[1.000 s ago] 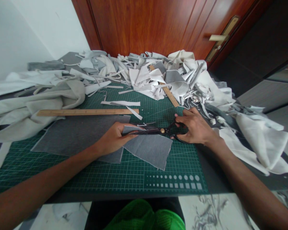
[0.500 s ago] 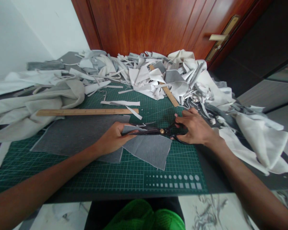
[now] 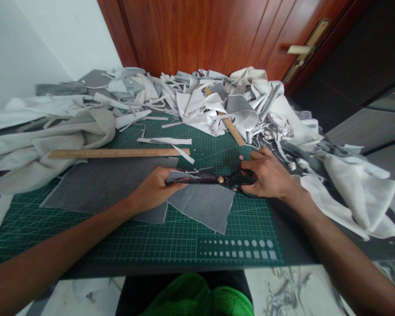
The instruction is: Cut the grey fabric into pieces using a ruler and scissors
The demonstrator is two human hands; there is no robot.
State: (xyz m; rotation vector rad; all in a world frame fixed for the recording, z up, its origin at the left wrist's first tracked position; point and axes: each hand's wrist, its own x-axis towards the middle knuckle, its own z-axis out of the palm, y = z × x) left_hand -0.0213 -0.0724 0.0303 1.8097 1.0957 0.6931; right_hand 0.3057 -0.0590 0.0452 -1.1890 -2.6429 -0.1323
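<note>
My right hand [image 3: 266, 173] is shut on the looped handles of black tailor's shears [image 3: 210, 179], which have a brass pivot screw. Their blades lie across the top edge of a grey fabric piece [image 3: 200, 206]. My left hand [image 3: 154, 189] grips that piece at its left corner, close to the blades. The blade tips are hidden by my left hand and the fabric. A larger, darker grey fabric sheet [image 3: 98, 188] lies partly under the piece and my left hand.
A green cutting mat [image 3: 171, 245] lies beneath the work, with a wooden ruler [image 3: 115, 153] and loose white strips on it. A heap of white and grey fabric offcuts [image 3: 210, 103] rises behind, against a reddish wooden door [image 3: 197, 35]. Bunched beige cloth [image 3: 46, 147] lies at left.
The shears have shifted slightly left, further into the grey fabric. Both hands keep their hold, and the view has moved very little.
</note>
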